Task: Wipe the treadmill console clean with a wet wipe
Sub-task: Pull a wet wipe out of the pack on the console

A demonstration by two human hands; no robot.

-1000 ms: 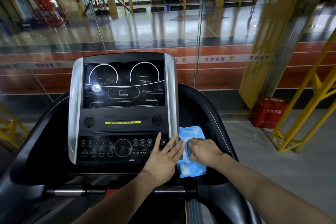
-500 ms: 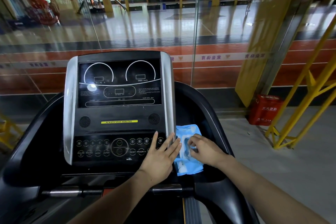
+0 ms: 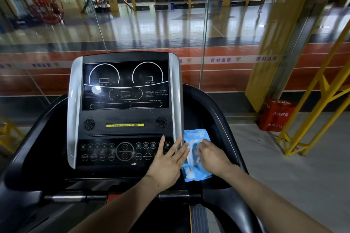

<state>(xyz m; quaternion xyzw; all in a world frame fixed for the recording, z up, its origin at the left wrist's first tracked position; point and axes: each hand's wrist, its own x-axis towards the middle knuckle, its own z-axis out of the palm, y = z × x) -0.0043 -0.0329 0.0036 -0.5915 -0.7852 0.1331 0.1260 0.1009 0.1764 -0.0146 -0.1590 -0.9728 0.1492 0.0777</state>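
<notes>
Blue wipe pack [image 3: 197, 173] under right hand [image 3: 214, 155].

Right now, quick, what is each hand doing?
Left hand: open, fingers straight, resting flat on the console's button panel.
Right hand: fingers curled on the blue wipe pack; whether it pinches anything cannot be told.

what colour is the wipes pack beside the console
Light blue with white patches; the wipes pack shows best in the head view.
</notes>
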